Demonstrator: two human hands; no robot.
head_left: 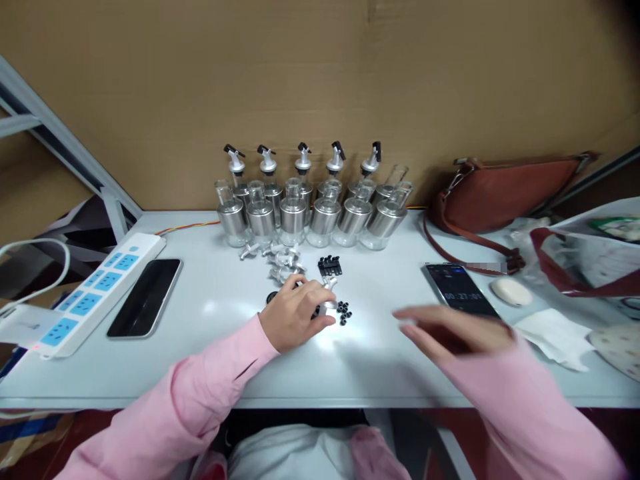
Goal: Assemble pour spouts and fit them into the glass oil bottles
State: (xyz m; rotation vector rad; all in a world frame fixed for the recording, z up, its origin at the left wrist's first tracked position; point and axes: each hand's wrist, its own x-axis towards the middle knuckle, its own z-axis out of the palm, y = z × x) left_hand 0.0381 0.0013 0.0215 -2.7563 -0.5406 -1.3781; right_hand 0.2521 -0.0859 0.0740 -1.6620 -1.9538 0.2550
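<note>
My left hand [295, 313] curls over the small parts in the middle of the table. Its thumb and forefinger close around a silver pourer spout [329, 303]. Beside these fingertips lie several small black caps [344, 310], and a group of black flip levers [330, 266] is a little farther back. Loose silver spouts [284, 260] are piled beyond the hand, partly covered by it. Over the table to the right, my right hand [455, 330] is blurred by motion, thumb and fingers apart, with nothing visible in it.
Two rows of glass bottles with steel sleeves [293, 217] stand at the back; several rear ones carry pourers. At left are a power strip [107, 287] and a phone [145, 298]. A timer phone [460, 290], brown bag [510, 193], white case [511, 292] and tissue [557, 337] lie right.
</note>
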